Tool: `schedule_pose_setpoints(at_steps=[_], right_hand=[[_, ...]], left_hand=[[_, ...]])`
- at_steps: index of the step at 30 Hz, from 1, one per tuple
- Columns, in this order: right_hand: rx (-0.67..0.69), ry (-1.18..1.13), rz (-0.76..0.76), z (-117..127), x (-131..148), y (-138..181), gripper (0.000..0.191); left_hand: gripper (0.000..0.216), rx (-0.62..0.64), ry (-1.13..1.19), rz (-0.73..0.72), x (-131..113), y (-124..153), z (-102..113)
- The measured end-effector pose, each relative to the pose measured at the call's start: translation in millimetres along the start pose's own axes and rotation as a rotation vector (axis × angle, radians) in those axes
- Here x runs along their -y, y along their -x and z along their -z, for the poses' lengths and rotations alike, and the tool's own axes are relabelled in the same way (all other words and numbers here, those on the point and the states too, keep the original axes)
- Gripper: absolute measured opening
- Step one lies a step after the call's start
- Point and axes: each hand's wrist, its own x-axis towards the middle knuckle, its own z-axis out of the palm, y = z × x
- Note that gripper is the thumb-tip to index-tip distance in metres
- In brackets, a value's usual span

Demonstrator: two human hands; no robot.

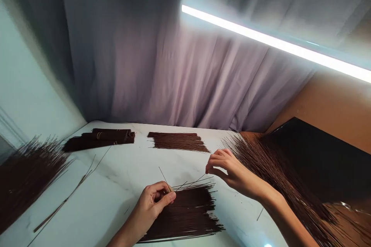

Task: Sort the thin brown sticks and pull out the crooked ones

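Head view, the only view. A white marble table [116,185] carries several lots of thin dark brown sticks. The front pile [188,212] lies flat near the table's near edge, between the person's 2 hands, its sticks running roughly left to right with ragged right-hand ends.

The left hand [153,200] rests at the left end of the front pile. Its thumb and forefinger are pressed together in a pinch on stick ends there, and 1 loose stick [164,175] slants up and away from the pinch.

The right hand [228,171] is held above the table just beyond the pile's far right corner, clear of it. Its fingers are curled with the fingertips [209,168] drawn toward the thumb; whether anything is held between them cannot be told.

Beside the right forearm a large fanned heap [275,177] spreads to the right. A second heap [26,173] lies at far left, and a few stray sticks [72,189] lie between it and the left hand. At the far edge lie tied bundles [100,139] and a flat layer [178,141]. Behind hangs a pale curtain [174,77] under a lit tube lamp [275,44].
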Motion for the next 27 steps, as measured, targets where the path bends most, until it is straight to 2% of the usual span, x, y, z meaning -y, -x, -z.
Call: schedule_pose_setpoints(at_steps=[2,4,7,10,13,16,20,27], right_hand=[[-0.124,0.106,0.037,-7,15,-6,0.014],[-0.255,0.220,0.096,-19,37,-15,0.026],[-0.304,0.410,0.299,-44,65,-33,0.045],[-0.337,0.570,0.430,-67,66,-43,0.026],[-0.328,0.612,0.349,-77,48,-41,0.009],[-0.276,0.537,0.265,-76,32,-34,0.012],[-0.225,0.415,0.233,-74,28,-34,0.019],[-0.261,0.451,0.232,-84,25,-39,0.015]], left_hand=[[0.033,-0.012,-0.022,-0.025,2,-1,0],[0.033,-0.029,-0.059,-0.060,6,-2,-2],[0.033,-0.065,-0.068,-0.061,14,-3,-5],[0.033,-0.082,-0.055,-0.059,15,-1,-6],[0.036,-0.096,-0.068,-0.070,11,0,-3],[0.037,-0.133,-0.055,-0.045,9,0,0],[0.038,-0.133,-0.061,-0.032,12,-3,3],[0.040,-0.136,-0.084,-0.027,17,-5,3]])
